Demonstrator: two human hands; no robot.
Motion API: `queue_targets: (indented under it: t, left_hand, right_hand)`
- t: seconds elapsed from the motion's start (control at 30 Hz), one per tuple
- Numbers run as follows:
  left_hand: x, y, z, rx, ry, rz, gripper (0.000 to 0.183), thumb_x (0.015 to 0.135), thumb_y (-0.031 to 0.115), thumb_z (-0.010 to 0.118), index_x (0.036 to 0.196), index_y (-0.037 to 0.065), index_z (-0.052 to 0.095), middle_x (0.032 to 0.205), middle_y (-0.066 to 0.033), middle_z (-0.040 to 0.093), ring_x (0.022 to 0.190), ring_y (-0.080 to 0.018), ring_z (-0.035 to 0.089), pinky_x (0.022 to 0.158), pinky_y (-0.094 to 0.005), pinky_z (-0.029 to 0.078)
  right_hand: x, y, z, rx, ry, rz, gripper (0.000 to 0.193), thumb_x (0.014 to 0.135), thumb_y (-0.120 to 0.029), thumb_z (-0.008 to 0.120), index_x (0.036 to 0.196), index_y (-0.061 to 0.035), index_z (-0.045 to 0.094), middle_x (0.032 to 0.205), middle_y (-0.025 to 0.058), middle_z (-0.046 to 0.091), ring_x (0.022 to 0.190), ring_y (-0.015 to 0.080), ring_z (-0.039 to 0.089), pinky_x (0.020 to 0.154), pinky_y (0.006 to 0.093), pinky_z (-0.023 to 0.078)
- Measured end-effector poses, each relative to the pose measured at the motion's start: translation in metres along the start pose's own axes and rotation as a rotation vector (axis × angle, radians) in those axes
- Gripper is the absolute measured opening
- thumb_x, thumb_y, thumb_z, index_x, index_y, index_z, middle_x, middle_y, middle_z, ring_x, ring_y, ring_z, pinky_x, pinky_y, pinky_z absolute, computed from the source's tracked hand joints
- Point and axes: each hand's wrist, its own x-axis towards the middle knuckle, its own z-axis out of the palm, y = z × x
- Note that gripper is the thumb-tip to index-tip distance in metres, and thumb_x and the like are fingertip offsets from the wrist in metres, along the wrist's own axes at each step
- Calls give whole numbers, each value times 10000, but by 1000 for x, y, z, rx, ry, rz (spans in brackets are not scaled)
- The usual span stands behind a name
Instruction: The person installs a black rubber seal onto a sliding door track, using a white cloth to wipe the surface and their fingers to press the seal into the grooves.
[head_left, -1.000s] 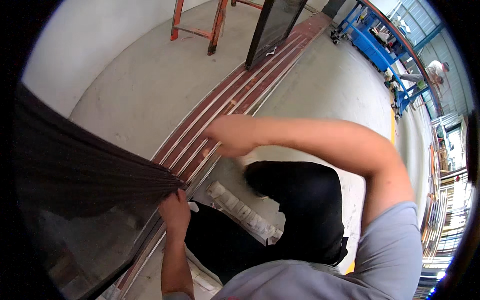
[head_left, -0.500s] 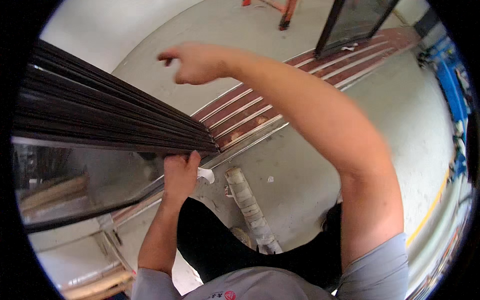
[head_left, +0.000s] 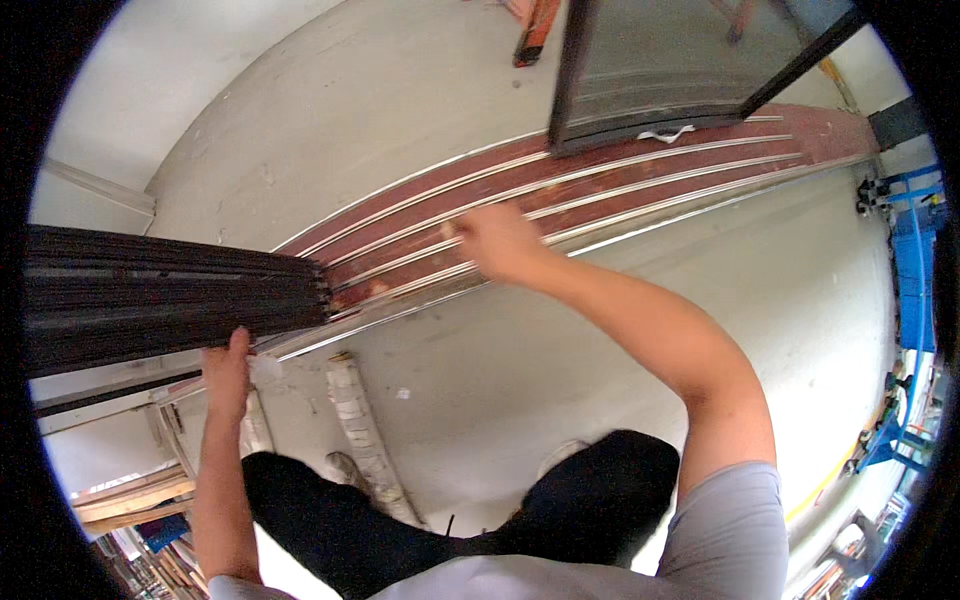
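At the left stands a stack of dark-framed sliding door panels [head_left: 170, 300], their lower ends on the reddish floor track [head_left: 400, 225] with its several pale metal rails. My left hand [head_left: 228, 372] is closed on the near edge of the stack, the thumb showing along the frame and the other fingers partly hidden. Above the middle of the track hovers my right hand [head_left: 498, 240], smeared by motion, so its fingers cannot be made out. It appears apart from the rails. Another dark-framed glass panel [head_left: 660, 70] stands on the track at the far right.
A segmented, pale wrapped roll [head_left: 362, 430] lies on the floor by my legs. Orange metal legs [head_left: 537, 35] stand beyond the track. Blue metal racking [head_left: 912, 270] lines the right side. Wooden boards [head_left: 135, 500] lie at the lower left.
My right hand has come down and nearer, from beyond the track to above it. My view has turned rightward, bringing more of the far panel in. My left hand stays on the panel edge.
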Motion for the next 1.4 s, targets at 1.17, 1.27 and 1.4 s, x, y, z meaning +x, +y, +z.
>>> queue_targets:
  t: [1.17,1.27,1.4]
  left_hand:
    - [-4,419,199,-574,-260,253,380,840,125,656,1159,-77,611,943,-105,647,769,-160,560,692,-310,448]
    - [34,452,206,-283,-206,522,340,835,190,726,1044,-40,588,882,-89,616,760,-181,516,671,-345,439]
    - [49,453,243,-371,-261,545,218,926,116,610,1075,-41,587,912,-67,610,808,-179,531,735,-362,464]
  right_hand:
    - [-110,343,-256,-834,10,437,147,841,-161,600,827,-77,719,1009,127,675,975,321,639,791,417,558]
    - [-134,350,-326,-588,270,736,193,859,-206,613,819,-44,711,858,192,690,839,379,659,750,460,552]
    - [-131,430,-418,-449,729,647,269,825,-259,688,875,5,690,913,261,682,875,424,674,787,507,533]
